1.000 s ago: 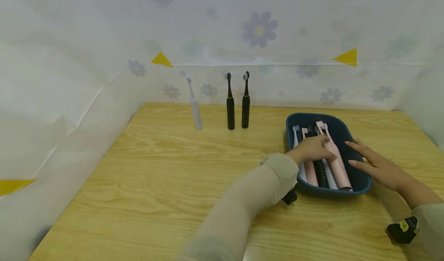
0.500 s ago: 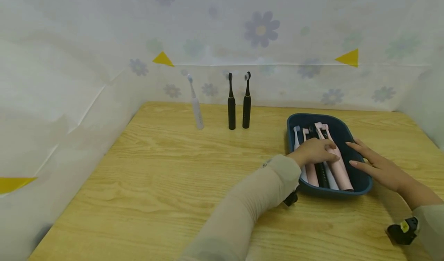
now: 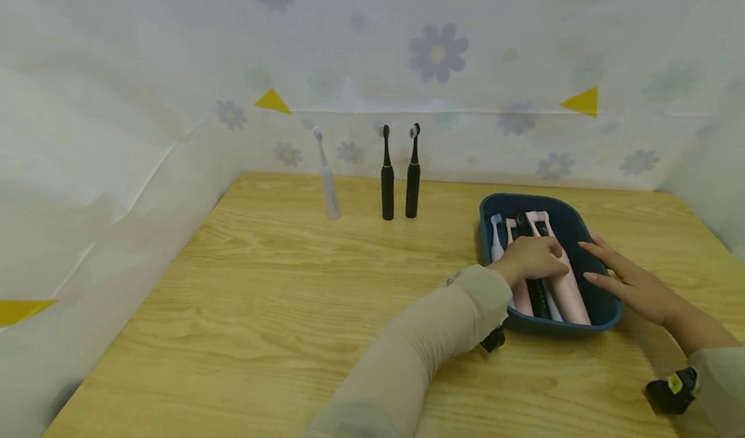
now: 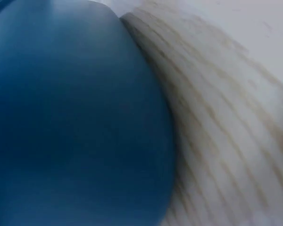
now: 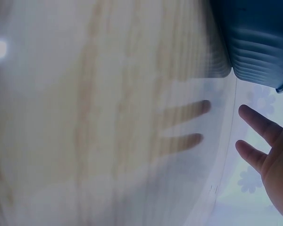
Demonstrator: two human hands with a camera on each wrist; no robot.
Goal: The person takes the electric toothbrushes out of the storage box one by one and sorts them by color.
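Note:
In the head view a dark blue bin [image 3: 596,308] holds several electric toothbrushes, lying side by side. My left hand [image 3: 532,258] reaches in over its left side and holds a pink electric toothbrush [image 3: 570,299] between thumb and fingers; part of the handle is hidden. Left of it lie a black electric toothbrush [image 3: 538,299], another pink one and white ones, partly covered by the hand. My right hand [image 3: 634,283] rests at the bin's right rim, its fingers extended. The left wrist view shows the bin's outer wall [image 4: 75,113]; the right wrist view shows spread fingers [image 5: 259,125].
A white toothbrush [image 3: 330,192] and two black toothbrushes [image 3: 387,192] [image 3: 412,189] stand upright at the back of the wooden table [image 3: 262,308]. Behind them hangs a flower-patterned sheet [image 3: 361,50] with yellow triangles.
The pink toothbrush in my left hand has settled flatter into the bin, its dark base no longer visible. The left hand has shifted slightly right and toward me. The right hand stays.

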